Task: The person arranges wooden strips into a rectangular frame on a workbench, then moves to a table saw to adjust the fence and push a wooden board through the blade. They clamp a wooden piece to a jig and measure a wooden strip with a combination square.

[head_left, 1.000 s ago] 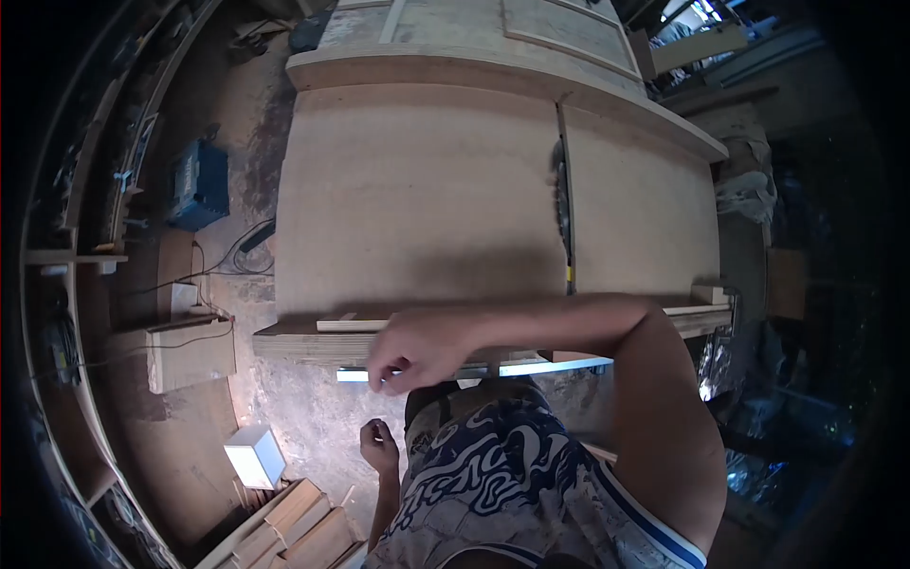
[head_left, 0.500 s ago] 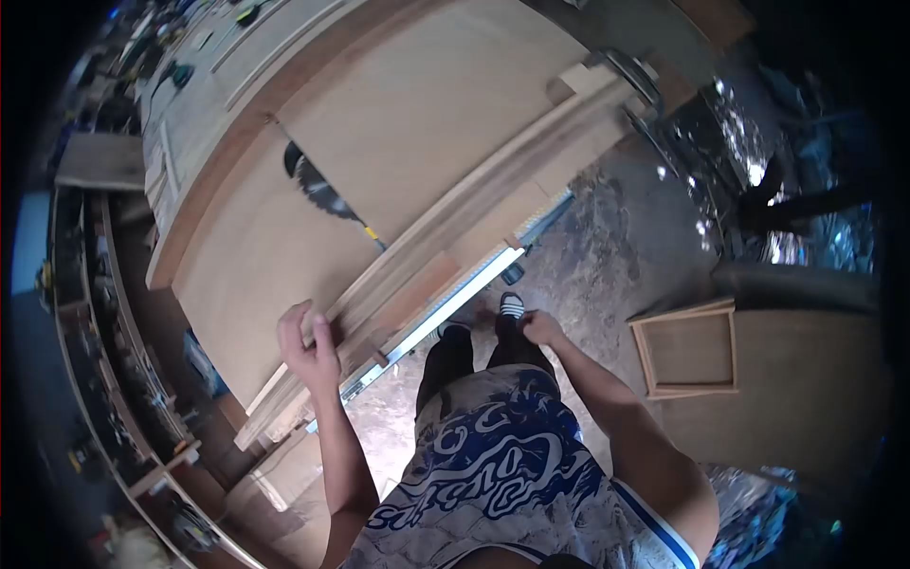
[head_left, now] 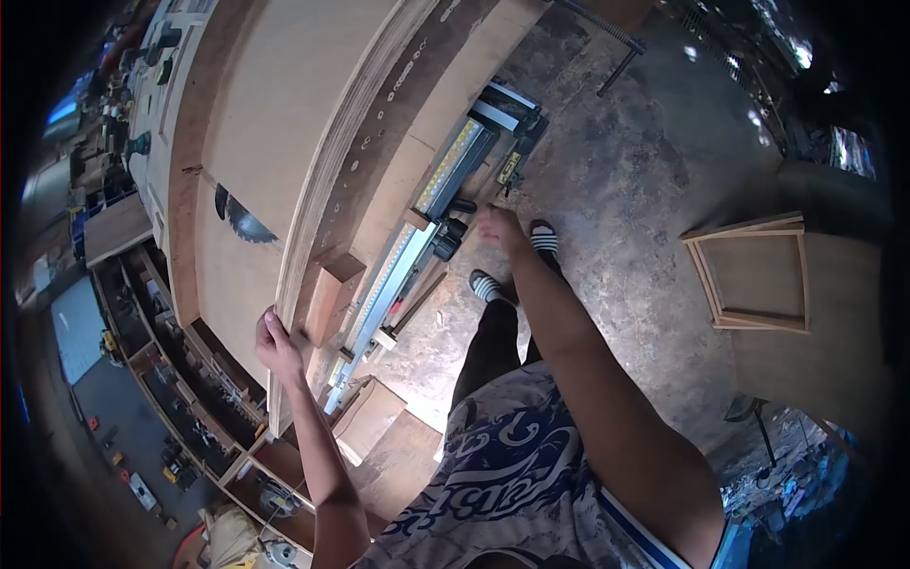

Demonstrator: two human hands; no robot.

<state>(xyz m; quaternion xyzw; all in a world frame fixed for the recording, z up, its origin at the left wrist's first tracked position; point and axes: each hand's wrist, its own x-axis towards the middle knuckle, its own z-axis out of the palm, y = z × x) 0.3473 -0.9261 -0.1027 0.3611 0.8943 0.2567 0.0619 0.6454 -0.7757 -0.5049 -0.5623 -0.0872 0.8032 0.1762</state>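
Note:
My left hand (head_left: pixel 280 349) is closed on the edge of a long laminated wooden fence (head_left: pixel 318 175), thumb uppermost, at the near end of a table saw sled (head_left: pixel 270 85). A wooden block (head_left: pixel 334 294) is fixed to the fence's near face, just right of that hand. A toothed circular saw blade (head_left: pixel 248 224) rises through a slot in the sled, beyond the fence. My right hand (head_left: pixel 500 229) hangs beside the saw's front rail (head_left: pixel 447 169), fingers loosely curled, close to a black knob (head_left: pixel 447 239). Nothing shows in its fingers.
Wooden shelving with compartments of tools (head_left: pixel 194 379) runs along the left. A wooden frame (head_left: pixel 754 275) lies at the right near a large panel. Cardboard pieces (head_left: pixel 379 417) lie on the floor (head_left: pixel 626 209) below the rail. A clamp (head_left: pixel 621 62) extends at the upper right.
My left hand has come down from above the fence and closed on its edge. My right hand has moved forward from my leg to the saw's front rail. The view has turned.

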